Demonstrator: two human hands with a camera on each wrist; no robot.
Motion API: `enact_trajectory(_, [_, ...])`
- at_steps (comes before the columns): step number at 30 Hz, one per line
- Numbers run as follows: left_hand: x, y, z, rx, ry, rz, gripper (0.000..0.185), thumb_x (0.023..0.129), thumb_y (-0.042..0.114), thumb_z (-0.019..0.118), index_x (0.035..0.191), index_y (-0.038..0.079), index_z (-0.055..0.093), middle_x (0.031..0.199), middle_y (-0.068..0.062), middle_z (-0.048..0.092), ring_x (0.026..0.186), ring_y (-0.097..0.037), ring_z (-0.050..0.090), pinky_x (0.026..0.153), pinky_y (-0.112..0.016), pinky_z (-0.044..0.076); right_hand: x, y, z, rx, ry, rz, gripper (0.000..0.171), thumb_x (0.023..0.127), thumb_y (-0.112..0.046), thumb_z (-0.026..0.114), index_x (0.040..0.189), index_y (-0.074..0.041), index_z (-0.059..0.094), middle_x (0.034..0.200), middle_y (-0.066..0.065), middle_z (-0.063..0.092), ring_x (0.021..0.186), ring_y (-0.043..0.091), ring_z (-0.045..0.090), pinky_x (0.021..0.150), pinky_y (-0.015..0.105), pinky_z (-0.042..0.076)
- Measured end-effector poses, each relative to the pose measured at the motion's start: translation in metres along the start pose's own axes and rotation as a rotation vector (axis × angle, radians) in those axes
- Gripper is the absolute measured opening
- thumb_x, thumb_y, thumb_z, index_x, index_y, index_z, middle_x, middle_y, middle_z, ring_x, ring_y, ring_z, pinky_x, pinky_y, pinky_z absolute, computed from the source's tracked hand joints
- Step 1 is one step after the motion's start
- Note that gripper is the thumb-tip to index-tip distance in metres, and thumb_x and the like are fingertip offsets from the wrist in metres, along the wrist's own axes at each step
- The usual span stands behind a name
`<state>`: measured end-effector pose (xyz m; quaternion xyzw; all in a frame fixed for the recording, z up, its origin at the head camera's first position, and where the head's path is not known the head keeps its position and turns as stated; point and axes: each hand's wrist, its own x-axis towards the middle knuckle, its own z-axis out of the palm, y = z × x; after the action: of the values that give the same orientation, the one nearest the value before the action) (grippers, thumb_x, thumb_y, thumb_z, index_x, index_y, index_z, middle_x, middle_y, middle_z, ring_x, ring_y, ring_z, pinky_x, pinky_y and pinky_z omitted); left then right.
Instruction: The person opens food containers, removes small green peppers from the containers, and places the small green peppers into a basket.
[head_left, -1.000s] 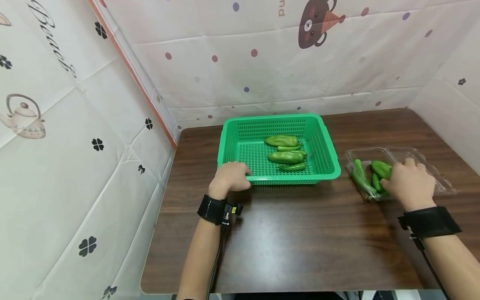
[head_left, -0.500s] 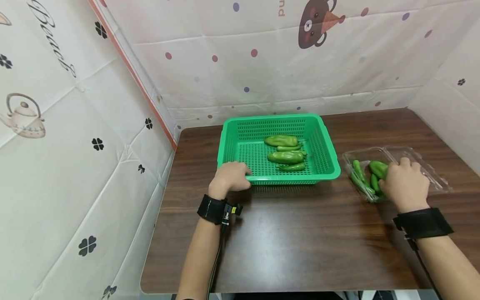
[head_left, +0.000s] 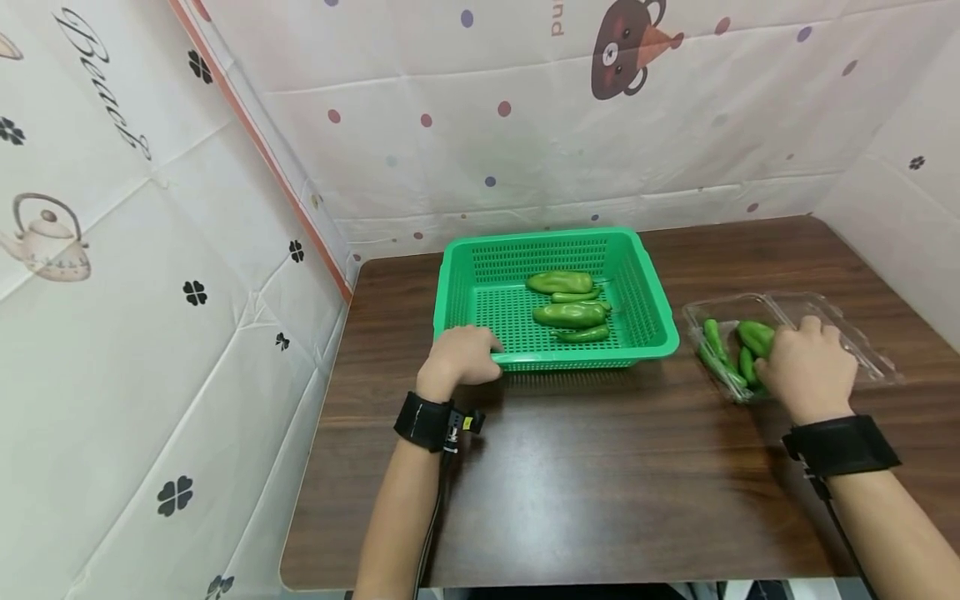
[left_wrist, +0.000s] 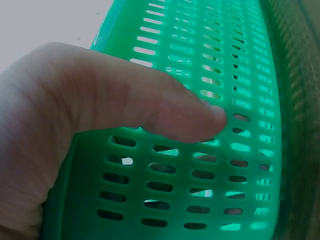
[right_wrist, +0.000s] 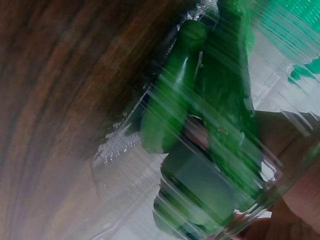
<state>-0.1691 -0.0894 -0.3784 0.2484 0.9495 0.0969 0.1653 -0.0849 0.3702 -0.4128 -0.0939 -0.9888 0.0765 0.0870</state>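
Observation:
A green plastic basket stands on the dark wooden table and holds several green peppers. My left hand grips its front left corner. In the left wrist view the thumb presses on the basket's slotted wall. Right of the basket lies a clear plastic clamshell tray with a few more green peppers. My right hand reaches into it, fingers curled round a pepper, seen through the plastic in the right wrist view.
Patterned cloth walls close in the table at the left, back and right. Bare tabletop lies between me and the basket. The table's front edge is close to my body.
My right hand and the clamshell tray have shifted slightly left, toward the basket. The left hand has stayed on the basket's corner.

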Motion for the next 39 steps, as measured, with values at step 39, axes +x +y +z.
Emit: enact_trajectory(39, [-0.001,-0.002,0.002,0.008,0.012,0.005,0.051,0.084,0.012,0.057,0.131,0.026,0.072,0.132,0.001,0.070,0.061,-0.013,0.016,0.056,-0.029,0.019,0.005,0.000,-0.013,-0.016,0.000,-0.007,0.063,0.094,-0.044,0.063,0.121,0.012,0.057,0.115,0.038,0.044,0.101,0.059,0.037,0.078,0.072,0.033])
